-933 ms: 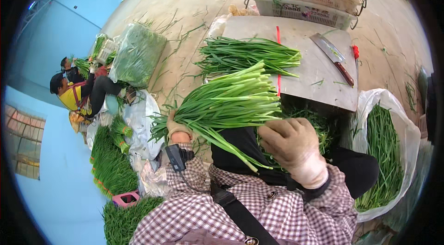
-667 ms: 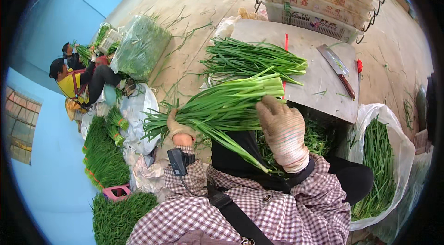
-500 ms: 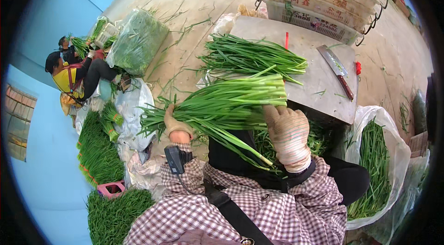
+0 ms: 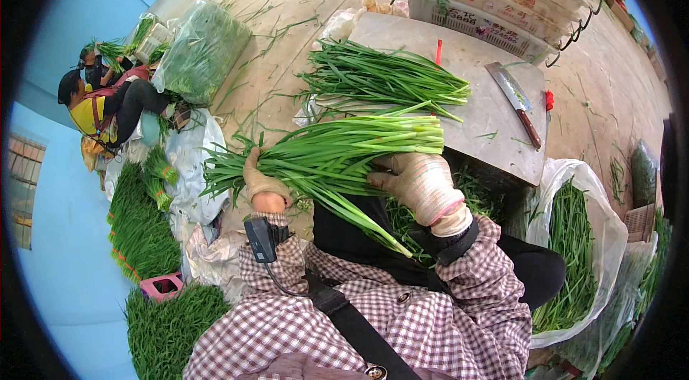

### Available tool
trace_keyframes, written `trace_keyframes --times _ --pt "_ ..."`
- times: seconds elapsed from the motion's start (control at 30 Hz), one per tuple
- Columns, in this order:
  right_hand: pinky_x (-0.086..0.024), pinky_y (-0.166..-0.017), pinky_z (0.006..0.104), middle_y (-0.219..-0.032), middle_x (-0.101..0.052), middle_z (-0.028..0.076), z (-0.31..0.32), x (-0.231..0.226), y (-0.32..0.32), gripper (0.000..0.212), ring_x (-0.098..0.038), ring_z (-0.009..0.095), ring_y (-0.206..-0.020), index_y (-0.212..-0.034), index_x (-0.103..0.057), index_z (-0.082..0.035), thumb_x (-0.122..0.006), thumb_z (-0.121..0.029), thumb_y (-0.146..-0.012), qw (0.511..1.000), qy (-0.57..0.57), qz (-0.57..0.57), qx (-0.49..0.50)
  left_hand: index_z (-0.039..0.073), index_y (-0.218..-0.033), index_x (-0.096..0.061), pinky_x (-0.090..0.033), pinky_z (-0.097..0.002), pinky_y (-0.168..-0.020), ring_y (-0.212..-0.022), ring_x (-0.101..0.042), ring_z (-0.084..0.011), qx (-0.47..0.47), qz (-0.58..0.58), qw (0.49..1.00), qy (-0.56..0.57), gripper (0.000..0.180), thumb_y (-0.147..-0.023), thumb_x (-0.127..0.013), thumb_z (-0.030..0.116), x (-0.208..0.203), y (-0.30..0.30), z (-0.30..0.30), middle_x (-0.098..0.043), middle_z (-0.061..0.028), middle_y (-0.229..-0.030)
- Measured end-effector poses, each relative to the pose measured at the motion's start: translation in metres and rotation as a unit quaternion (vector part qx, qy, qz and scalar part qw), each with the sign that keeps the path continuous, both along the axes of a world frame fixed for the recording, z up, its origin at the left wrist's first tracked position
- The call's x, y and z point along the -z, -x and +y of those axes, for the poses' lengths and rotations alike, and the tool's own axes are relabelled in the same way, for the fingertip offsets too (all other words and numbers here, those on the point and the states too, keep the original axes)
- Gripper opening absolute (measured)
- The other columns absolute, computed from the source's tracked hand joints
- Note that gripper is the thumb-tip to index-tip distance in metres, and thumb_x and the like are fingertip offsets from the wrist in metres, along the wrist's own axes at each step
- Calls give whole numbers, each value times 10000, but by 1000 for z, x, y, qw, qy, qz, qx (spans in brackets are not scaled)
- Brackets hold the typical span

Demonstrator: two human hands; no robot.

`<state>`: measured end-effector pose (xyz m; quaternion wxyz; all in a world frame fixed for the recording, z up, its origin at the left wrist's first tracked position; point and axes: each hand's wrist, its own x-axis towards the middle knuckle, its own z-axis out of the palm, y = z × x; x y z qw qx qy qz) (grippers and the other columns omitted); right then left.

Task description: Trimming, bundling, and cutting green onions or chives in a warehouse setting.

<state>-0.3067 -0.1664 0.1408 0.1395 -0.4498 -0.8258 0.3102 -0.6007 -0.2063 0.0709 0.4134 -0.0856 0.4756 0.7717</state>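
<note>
A big bunch of garlic chives [image 4: 344, 143] lies across in front of me, pale stem ends to the right, leafy tips to the left. My left hand [image 4: 264, 183], in a beige glove, is closed round the leafy part. My right hand [image 4: 423, 185], in a striped work glove, grips the near side of the stems close to their pale ends; some fingertips are hidden by the chives. Several longer stems [image 4: 380, 231] hang down toward my lap. Just beyond, a second pile of chives [image 4: 387, 78] rests on a grey board [image 4: 495, 132], beside a cleaver [image 4: 513, 104] with a brown handle.
Stacked white plastic crates [image 4: 488, 10] stand behind the board. An open plastic bag [image 4: 610, 236] of greens sits at my right. Tied bundles [image 4: 143, 222] and a pink stool [image 4: 162, 285] are at left. Two people sit by a wrapped green bale [image 4: 204, 53] at far left.
My right hand has slid left from the stem ends along the bunch's near side, its fingers now curled at the stems. My left hand keeps its hold. The whole view has shifted slightly.
</note>
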Motion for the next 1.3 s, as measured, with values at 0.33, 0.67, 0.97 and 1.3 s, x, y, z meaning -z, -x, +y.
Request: trace_keyframes --times 0.33,0.67,0.97,1.3 --pt "-503 -728 307 -881 -682 86 -12 43 -7 255 -634 204 -810 -1034 -662 -15 -634 -236 -911 959 -77 274 15 82 -824 -626 -483 -462 -798 -798 -598 -286 26 -10 999 -20 217 -855 -625 297 4 6 -4 -652 -71 -832" --pt "-399 -567 211 -742 -592 8 -55 28 -146 163 -500 71 -631 -889 -614 -17 -605 -175 -928 823 406 392 67 101 -873 -642 -496 -454 -817 -823 -606 -284 65 27 997 9 215 -881 -578 306 3 18 -7 -659 -54 -866" --pt "-523 -820 407 -1187 -618 97 -63 70 -172 440 -633 335 -995 -1167 -627 -117 -749 -206 -754 991 -16 -61 119 46 -1032 -651 -501 -494 -878 -943 -626 -350 104 139 985 -16 297 -893 -560 292 32 37 -9 -669 -152 -1049" --pt "-494 -750 408 -973 -651 129 17 1 -42 285 -632 314 -854 -1029 -671 -80 -670 -287 -831 986 39 138 82 34 -1036 -649 -505 -500 -878 -954 -626 -357 207 -15 976 -73 321 -884 -555 301 56 63 -13 -665 -161 -1064"
